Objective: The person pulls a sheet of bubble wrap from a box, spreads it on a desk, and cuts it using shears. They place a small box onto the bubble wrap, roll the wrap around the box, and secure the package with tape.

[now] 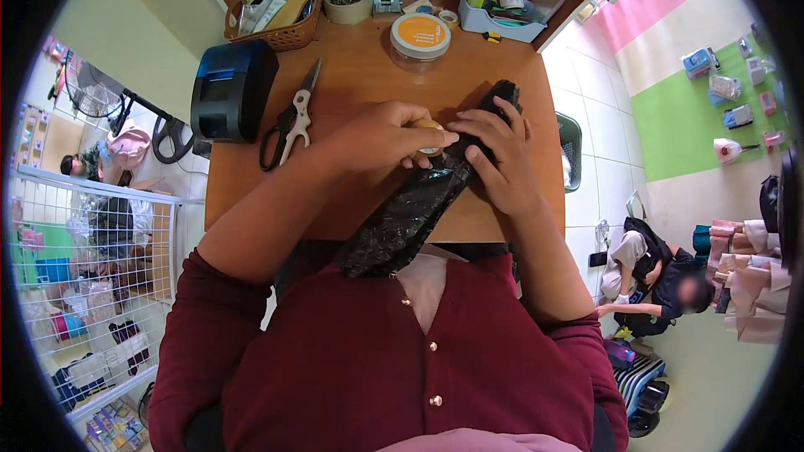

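Note:
A long parcel wrapped in shiny black plastic (400, 222) lies slantwise over the table's front edge, its lower end against my shirt. My left hand (389, 136) is closed on a small roll of tape (429, 149), held against the parcel's upper half. My right hand (499, 155) grips the parcel from the right, fingers bent over its top and the thumb near the roll. The parcel's contents are hidden. Scissors (298, 113) with black and white handles lie to the left of my hands.
A black printer-like box (233, 90) stands at the left table edge. Behind are a wicker basket (280, 33), a wide tape roll (347, 4), an orange-lidded jar (420, 37) and a light blue bin (502, 27). A person (662, 285) sits on the floor at right.

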{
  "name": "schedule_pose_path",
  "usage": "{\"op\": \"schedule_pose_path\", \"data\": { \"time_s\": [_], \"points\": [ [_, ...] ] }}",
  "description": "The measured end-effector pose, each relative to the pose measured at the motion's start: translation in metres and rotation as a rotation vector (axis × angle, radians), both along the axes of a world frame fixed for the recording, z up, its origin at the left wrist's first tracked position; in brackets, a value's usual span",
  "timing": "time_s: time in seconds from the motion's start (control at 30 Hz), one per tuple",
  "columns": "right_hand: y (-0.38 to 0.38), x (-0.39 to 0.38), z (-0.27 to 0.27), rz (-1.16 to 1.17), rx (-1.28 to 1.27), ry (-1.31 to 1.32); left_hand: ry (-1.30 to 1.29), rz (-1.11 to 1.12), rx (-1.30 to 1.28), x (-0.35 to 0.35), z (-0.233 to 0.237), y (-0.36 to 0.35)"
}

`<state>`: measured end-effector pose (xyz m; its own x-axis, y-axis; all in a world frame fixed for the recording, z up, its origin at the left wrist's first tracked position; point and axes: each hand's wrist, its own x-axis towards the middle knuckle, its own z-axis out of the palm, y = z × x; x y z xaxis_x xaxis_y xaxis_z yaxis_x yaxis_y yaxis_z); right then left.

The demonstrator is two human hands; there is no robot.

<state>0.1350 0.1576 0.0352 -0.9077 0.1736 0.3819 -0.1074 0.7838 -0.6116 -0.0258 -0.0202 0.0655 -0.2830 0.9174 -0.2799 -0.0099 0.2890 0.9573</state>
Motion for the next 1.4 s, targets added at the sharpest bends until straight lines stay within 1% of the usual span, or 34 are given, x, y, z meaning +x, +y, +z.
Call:
{"op": "schedule_pose_path", "data": {
  "time_s": [0.07, 0.17, 0.3, 0.37, 0.4, 0.47, 0.5, 0.57, 0.63, 0.67, 0.7, 0.77, 0.8, 0.87, 0.9, 0.97, 1.0, 1.07, 1.1, 1.17, 1.27, 1.33, 1.4],
  "points": [
    [-0.007, -0.002, 0.001, -0.112, 0.204, 0.0, 0.001, 0.009, 0.002, 0.002, 0.0, -0.002],
    [-0.001, -0.009, 0.0, -0.122, 0.229, 0.001, -0.023, 0.044, 0.01, 0.006, 0.0, -0.003],
    [0.01, -0.022, 0.008, -0.099, 0.225, -0.008, -0.044, 0.104, 0.078, 0.014, -0.007, -0.007],
    [0.019, -0.035, 0.019, -0.064, 0.2, -0.072, -0.062, 0.14, 0.103, 0.019, -0.007, -0.01],
    [0.019, -0.044, 0.031, -0.059, 0.205, -0.07, -0.078, 0.136, 0.109, 0.02, -0.006, -0.011],
    [0.012, -0.068, 0.063, -0.007, 0.064, -0.177, -0.09, 0.142, 0.118, 0.024, -0.006, -0.013],
    [0.008, -0.083, 0.07, 0.002, 0.067, -0.171, -0.1, 0.141, 0.135, 0.025, -0.007, -0.013],
    [-0.007, -0.113, 0.082, 0.311, 0.097, -0.192, -0.103, 0.149, 0.152, 0.028, -0.013, -0.011],
    [-0.046, -0.134, 0.101, 0.463, 0.231, -0.368, -0.017, 0.13, 0.209, 0.03, -0.021, -0.008],
    [-0.07, -0.141, 0.106, 0.483, 0.323, -0.448, 0.044, 0.124, 0.299, 0.031, -0.017, -0.009],
    [-0.094, -0.146, 0.107, 0.501, 0.414, -0.53, 0.046, 0.13, 0.297, 0.033, -0.013, -0.011],
    [-0.133, -0.158, 0.102, 0.641, 0.462, -0.655, 0.475, 0.153, 0.053, 0.036, -0.007, -0.015],
    [-0.146, -0.16, 0.095, 0.646, 0.462, -0.652, 0.394, 0.251, 0.286, 0.043, -0.05, -0.015],
    [-0.162, -0.163, 0.067, 0.69, 0.757, -0.436, 0.399, 0.221, 0.263, 0.042, -0.047, -0.017],
    [-0.166, -0.17, 0.056, 0.689, 0.759, -0.427, 0.405, 0.195, 0.247, 0.039, -0.044, -0.018],
    [-0.172, -0.184, 0.041, 0.722, 0.632, -0.564, 0.411, 0.152, 0.217, 0.036, -0.038, -0.019],
    [-0.172, -0.19, 0.042, 0.727, 0.635, -0.562, 0.409, 0.13, 0.202, 0.035, -0.035, -0.019],
    [-0.168, -0.196, 0.042, 0.812, 0.753, -0.802, 0.395, 0.082, 0.173, 0.037, -0.031, -0.019],
    [-0.164, -0.194, 0.044, 0.813, 0.758, -0.806, 0.389, 0.059, 0.163, 0.037, -0.029, -0.017],
    [-0.153, -0.187, 0.049, 0.607, 0.778, -0.899, 0.376, 0.034, 0.159, 0.037, -0.024, -0.013],
    [-0.131, -0.18, 0.05, 0.551, 0.726, -0.872, 0.317, 0.055, 0.191, 0.039, -0.023, -0.008],
    [-0.124, -0.179, 0.047, 0.516, 0.742, -0.878, 0.437, 0.115, 0.251, 0.039, -0.029, -0.006],
    [-0.118, -0.18, 0.044, 0.485, 0.754, -0.881, 0.422, 0.151, 0.269, 0.039, -0.034, -0.006]
  ]
}}
